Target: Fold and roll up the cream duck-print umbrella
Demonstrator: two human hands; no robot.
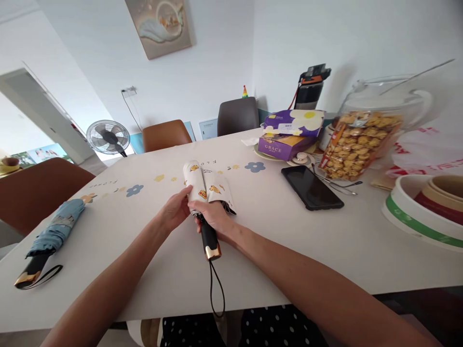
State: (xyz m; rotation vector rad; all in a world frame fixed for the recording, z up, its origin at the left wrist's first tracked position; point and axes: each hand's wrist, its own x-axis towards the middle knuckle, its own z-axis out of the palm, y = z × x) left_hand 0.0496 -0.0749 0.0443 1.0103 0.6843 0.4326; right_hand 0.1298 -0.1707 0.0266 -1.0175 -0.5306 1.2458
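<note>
A white folding umbrella (196, 185) with small yellow-orange cartoon prints lies in front of me, its black and gold handle (210, 238) pointing my way and a black wrist strap hanging past the table edge. One flap (219, 185) of its fabric sticks out loose on the right. My left hand (178, 209) presses along the left side of the rolled fabric, with its fingertips partly hidden. Wrapped round the fabric's lower end, just above the handle, is my right hand (213, 215). A blue folded umbrella (60, 226) rests at the far left of the table.
On the right of the white table (144, 250) are a black phone (311, 187), glasses (340, 183), a purple box (280, 146), a tissue pack (293, 123), a snack bag (358, 144), a glass pitcher (412, 103) and tape rolls (408, 217). Chairs (166, 132) stand behind.
</note>
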